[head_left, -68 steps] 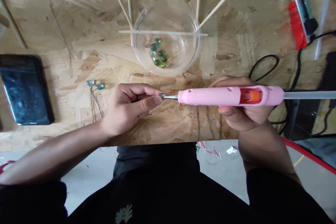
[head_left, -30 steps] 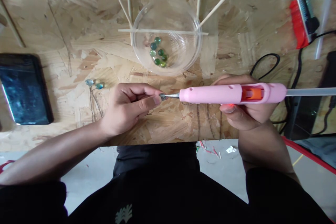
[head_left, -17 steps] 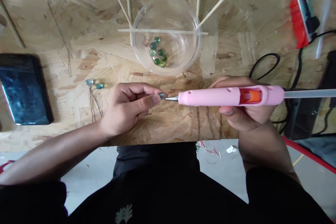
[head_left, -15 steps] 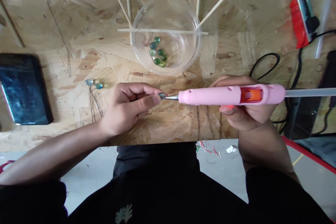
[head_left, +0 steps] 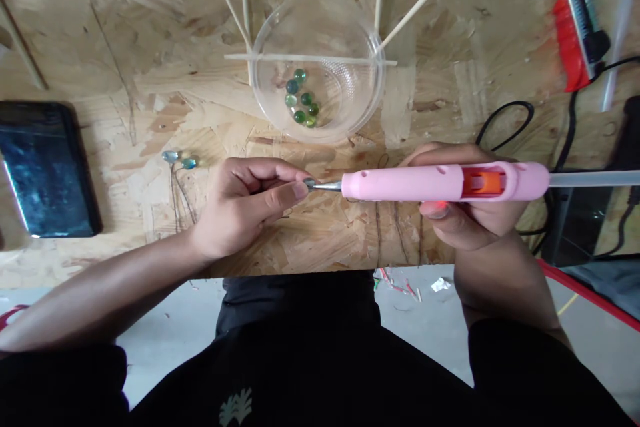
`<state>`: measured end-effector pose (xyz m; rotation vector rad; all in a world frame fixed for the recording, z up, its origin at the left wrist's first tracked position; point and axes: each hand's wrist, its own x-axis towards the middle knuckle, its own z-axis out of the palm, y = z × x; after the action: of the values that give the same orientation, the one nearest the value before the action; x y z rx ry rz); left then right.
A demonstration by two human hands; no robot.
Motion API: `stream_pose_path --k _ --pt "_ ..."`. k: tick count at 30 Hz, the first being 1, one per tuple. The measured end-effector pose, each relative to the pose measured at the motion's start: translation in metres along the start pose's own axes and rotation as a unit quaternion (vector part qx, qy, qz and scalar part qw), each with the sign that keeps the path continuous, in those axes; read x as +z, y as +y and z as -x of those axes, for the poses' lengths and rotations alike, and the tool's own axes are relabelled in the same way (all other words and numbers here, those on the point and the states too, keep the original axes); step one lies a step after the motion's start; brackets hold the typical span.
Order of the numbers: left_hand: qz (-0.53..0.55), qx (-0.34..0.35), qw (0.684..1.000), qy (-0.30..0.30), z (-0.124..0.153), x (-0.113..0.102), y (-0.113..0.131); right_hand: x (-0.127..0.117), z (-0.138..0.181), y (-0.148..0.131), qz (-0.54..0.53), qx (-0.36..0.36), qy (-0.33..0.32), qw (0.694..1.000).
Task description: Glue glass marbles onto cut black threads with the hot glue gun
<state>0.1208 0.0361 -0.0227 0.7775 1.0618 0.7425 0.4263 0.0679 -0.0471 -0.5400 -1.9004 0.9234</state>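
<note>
My right hand [head_left: 465, 213] is wrapped round a pink hot glue gun [head_left: 405, 183], with a clear glue stick [head_left: 595, 178] coming out of its rear end. The metal nozzle points left and meets a small glass marble [head_left: 309, 183]. Between thumb and forefinger, my left hand [head_left: 250, 203] pinches that marble, so most of it is hidden. To the left of this hand, two bluish marbles [head_left: 189, 163] lie on the board, with thin dark strings running down from them.
A clear plastic bowl [head_left: 367, 110] with several green marbles stands beyond my hands, amid thin wooden sticks [head_left: 425, 0]. A dark phone [head_left: 47, 170] lies at left. At right are a red-and-silver tube [head_left: 575, 27], black cables [head_left: 570, 127] and a dark power strip [head_left: 575, 233].
The glue gun has shifted very slightly to the right, and its orange part looks a little different in its slot. My left hand keeps its pinch on the marble.
</note>
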Motion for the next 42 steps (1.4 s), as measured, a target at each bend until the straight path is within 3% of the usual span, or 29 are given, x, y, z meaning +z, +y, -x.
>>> stream_pose_path --k 11,19,29,36,42 --pt "0.02 -0.009 1.0 -0.002 0.0002 -0.0001 -0.0005 -0.0002 -0.0032 -0.0022 0.003 -0.001 0.003 1.0" --pt "-0.001 0.001 1.0 0.007 0.0008 -0.0004 -0.0008 -0.0012 0.0055 -0.0048 0.013 0.11 0.028 0.993" --pt "-0.009 -0.001 1.0 0.007 0.0019 -0.0009 -0.0026 -0.0013 -0.0022 -0.0017 0.011 0.007 0.005 1.0" --pt "0.013 -0.004 1.0 0.006 0.001 0.0001 -0.0019 -0.0021 0.0004 -0.0005 0.006 0.011 -0.007 1.0" --pt "0.012 0.002 1.0 0.002 0.0004 0.0001 -0.0008 -0.0035 0.0016 -0.0077 0.026 0.067 0.005 0.997"
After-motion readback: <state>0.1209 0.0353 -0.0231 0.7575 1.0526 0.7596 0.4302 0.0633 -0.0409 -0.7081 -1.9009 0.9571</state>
